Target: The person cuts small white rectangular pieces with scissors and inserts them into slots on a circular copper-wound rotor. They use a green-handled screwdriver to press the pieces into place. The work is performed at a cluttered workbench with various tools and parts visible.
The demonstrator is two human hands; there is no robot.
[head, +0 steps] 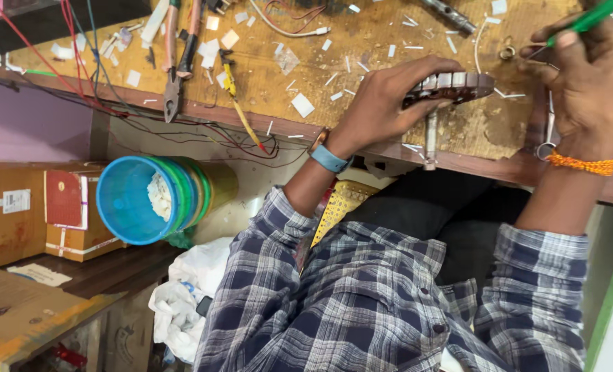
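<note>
Two hands work at the bench [389,48] edge. Left hand [389,96] grips a brown strip [451,86] of white blocks, resting on the bench. Right hand [585,83] pinches a green tool [589,19]. Strip appears light, rigid, possibly fragile; hold by its ends.

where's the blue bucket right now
In the head view the blue bucket lies on its side at left, below the wooden workbench edge, beside cardboard boxes and left of the left hand.
</note>
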